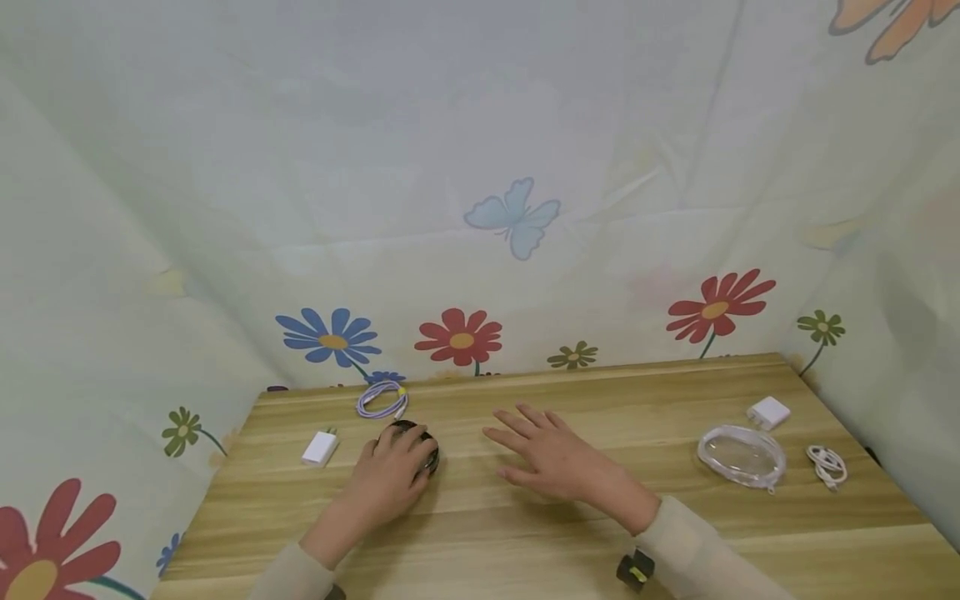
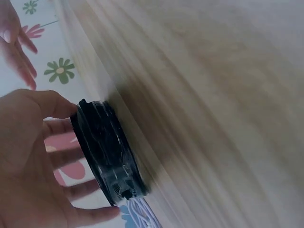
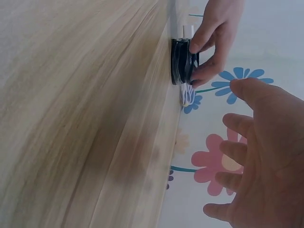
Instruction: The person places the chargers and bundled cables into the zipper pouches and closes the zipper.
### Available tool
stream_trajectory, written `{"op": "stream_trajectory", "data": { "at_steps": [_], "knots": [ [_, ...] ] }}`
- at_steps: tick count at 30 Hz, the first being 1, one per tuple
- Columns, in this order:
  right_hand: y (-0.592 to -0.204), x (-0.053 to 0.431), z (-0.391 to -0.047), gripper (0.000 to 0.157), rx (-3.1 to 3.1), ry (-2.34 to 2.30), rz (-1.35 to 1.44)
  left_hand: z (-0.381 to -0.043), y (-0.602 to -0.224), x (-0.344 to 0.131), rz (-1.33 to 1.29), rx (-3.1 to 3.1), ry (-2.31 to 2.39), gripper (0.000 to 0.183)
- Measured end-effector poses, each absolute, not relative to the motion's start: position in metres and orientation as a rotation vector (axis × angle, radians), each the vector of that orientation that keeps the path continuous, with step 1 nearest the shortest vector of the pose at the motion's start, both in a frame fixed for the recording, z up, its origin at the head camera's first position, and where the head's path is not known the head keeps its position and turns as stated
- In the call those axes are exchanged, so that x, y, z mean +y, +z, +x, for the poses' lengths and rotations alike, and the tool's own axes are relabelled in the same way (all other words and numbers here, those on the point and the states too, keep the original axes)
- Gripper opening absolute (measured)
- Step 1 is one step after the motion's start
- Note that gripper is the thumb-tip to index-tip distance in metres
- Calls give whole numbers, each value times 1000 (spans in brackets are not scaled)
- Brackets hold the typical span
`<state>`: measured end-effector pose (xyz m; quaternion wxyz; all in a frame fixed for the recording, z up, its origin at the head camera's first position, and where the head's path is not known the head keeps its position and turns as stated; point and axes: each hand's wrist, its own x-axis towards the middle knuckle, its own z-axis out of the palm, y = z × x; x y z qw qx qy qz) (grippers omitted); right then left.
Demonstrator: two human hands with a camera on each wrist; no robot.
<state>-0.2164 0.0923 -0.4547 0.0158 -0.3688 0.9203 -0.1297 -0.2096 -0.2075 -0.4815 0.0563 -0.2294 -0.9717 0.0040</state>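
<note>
At lower centre, 1 black case is gripped by the left hand, fingers curled; the right hand, fingers spread, is empty.

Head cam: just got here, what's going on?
A person's left grip holds a round black case by its rim. The right grip, fingers spread, is over the wooden table, holding nothing. Left of the case lies a white plug adapter; behind it, a coiled purple cable. Off to the right: a clear round case, a second adapter and a coiled white cable.
</note>
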Motion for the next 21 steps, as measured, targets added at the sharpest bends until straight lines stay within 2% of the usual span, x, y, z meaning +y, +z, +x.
{"op": "stream_trajectory", "data": {
  "at_steps": [6, 11, 17, 21],
  "knots": [
    [-455, 92, -217, 59, 2867, -391, -1162, -204, -482, -216, -831, -2941, -153, 35],
    [-457, 89, -218, 59, 2874, -385, -1170, -204, -486, -221, -836, -2897, -213, 38],
    [-456, 84, -218, 59, 2848, -427, -1163, -211, -488, -216, -683, -2879, -236, 66],
    [-455, 79, -219, 58, 2849, -405, -1157, -215, -489, -210, -610, -2935, -196, 77]
  ]
}}
